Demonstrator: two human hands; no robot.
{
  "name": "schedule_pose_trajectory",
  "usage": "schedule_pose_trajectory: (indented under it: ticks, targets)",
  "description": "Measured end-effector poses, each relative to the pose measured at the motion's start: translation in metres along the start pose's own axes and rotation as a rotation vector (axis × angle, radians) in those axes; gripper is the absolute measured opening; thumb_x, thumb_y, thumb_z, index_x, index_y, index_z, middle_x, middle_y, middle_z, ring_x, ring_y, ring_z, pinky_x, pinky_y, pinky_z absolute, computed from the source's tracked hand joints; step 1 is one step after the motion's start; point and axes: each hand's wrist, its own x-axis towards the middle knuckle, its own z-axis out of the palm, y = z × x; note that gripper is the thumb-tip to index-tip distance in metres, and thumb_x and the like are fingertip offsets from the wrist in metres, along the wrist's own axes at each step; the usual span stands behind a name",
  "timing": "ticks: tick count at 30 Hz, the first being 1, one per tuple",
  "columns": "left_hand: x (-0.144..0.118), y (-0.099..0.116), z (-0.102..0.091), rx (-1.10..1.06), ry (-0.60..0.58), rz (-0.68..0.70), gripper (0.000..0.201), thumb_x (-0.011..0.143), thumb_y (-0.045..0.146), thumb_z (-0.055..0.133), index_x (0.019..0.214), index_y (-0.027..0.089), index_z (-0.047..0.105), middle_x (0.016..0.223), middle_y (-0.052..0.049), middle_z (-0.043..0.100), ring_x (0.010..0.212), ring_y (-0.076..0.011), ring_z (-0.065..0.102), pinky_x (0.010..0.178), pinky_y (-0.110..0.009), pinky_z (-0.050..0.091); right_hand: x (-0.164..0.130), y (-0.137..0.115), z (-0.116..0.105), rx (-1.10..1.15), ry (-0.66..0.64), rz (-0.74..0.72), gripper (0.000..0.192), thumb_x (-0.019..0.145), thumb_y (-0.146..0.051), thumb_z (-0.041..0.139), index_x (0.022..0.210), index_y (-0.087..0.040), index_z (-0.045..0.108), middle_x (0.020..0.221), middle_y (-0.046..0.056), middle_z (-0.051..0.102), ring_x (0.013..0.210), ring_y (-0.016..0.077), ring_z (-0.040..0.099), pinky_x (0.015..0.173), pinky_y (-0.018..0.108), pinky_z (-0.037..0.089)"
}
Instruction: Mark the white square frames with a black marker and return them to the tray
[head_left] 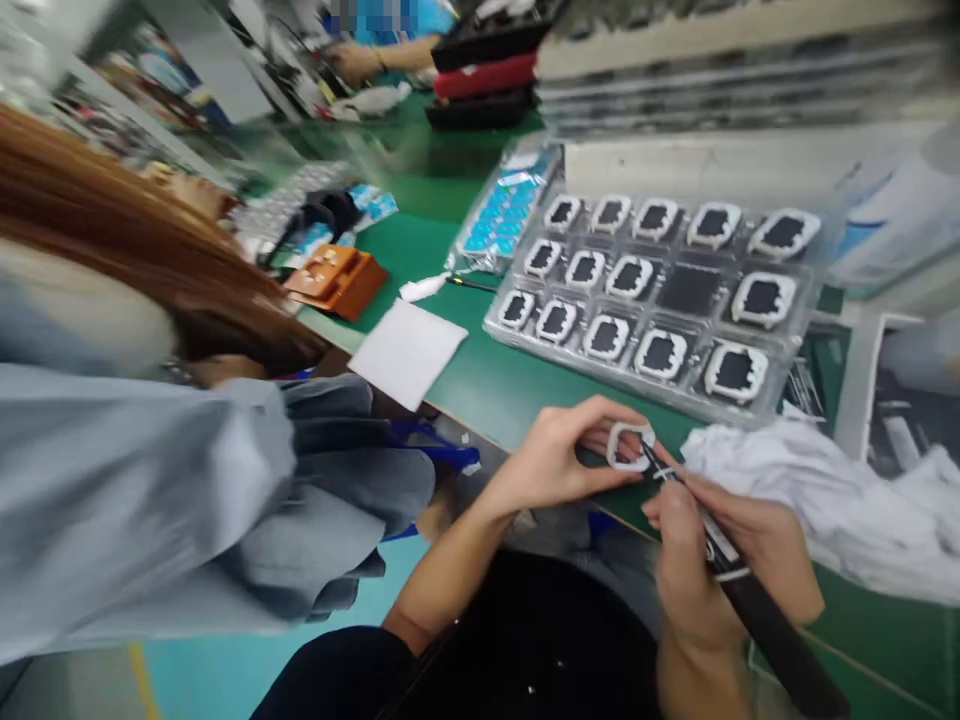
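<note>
My left hand (555,455) pinches a small whitish frame (613,447), rounded-square like a watch case, between thumb and fingers above the table's front edge. Wrapped in my right hand (686,560) is a black marker pen (776,635), slanting up to the left. Its dark tip meets the right side of the frame, or comes very close; blur hides which. Just beyond both hands, a clear plastic tray (487,325) carries rows of similar whitish frames (661,353) with dark centres. A crumpled white cloth (817,490) lies to the right of my hands.
A white pad (409,350), an orange-brown block (337,280) and a bag of blue pieces (499,215) lie on the green table (480,375). A person in a denim sleeve (150,490) is close at left. Another person's arm (405,55) reaches in at the back.
</note>
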Motion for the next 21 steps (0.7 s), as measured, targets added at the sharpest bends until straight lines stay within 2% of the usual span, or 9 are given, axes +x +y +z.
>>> schedule_pose_trajectory:
  ticks: [2,5,9,13,21]
  targets:
    - [0.000,0.000,-0.001,-0.013,-0.009,0.024,0.046,0.095,0.029,0.100,0.135,0.019,0.080,0.115,-0.007,0.093,0.104,-0.0218,0.093,0.102,-0.031,0.077,-0.003,-0.006,0.003,0.008,0.049,0.005,0.010,0.107,-0.028,0.091,0.104,-0.020,0.086,0.092,0.006,0.088,0.075,0.0265,0.088,0.074,0.034,0.077]
    - [-0.003,0.000,-0.001,-0.007,-0.009,0.041,0.044,0.097,0.028,0.099,0.135,0.020,0.079,0.113,-0.006,0.092,0.101,-0.0200,0.093,0.100,-0.028,0.077,-0.002,-0.009,0.011,0.024,0.111,-0.103,0.010,0.103,-0.022,0.093,0.107,-0.020,0.084,0.102,0.007,0.091,0.076,0.0280,0.089,0.072,0.036,0.078]
    - [-0.005,0.000,0.000,0.060,-0.004,0.048,0.042,0.100,0.031,0.097,0.137,0.021,0.079,0.114,-0.006,0.092,0.103,-0.0212,0.093,0.100,-0.029,0.077,0.000,-0.009,0.016,-0.013,0.108,-0.135,0.009,0.103,-0.021,0.092,0.107,-0.023,0.083,0.106,0.004,0.091,0.088,0.0301,0.092,0.078,0.037,0.081]
    - [-0.006,0.000,0.000,0.114,0.002,0.070,0.041,0.102,0.030,0.095,0.138,0.021,0.079,0.118,-0.007,0.093,0.104,-0.0216,0.093,0.099,-0.028,0.078,0.001,-0.009,0.017,-0.018,0.144,-0.186,0.010,0.102,-0.021,0.092,0.107,-0.023,0.084,0.106,0.002,0.091,0.076,0.0264,0.090,0.077,0.036,0.081]
    - [-0.006,-0.002,0.000,0.147,0.011,0.163,0.040,0.103,0.021,0.093,0.140,0.022,0.079,0.118,-0.004,0.093,0.102,-0.0175,0.093,0.098,-0.022,0.075,0.002,-0.009,0.017,-0.050,0.124,-0.161,0.009,0.104,-0.022,0.092,0.107,-0.023,0.084,0.106,0.001,0.091,0.066,0.0218,0.085,0.076,0.036,0.080]
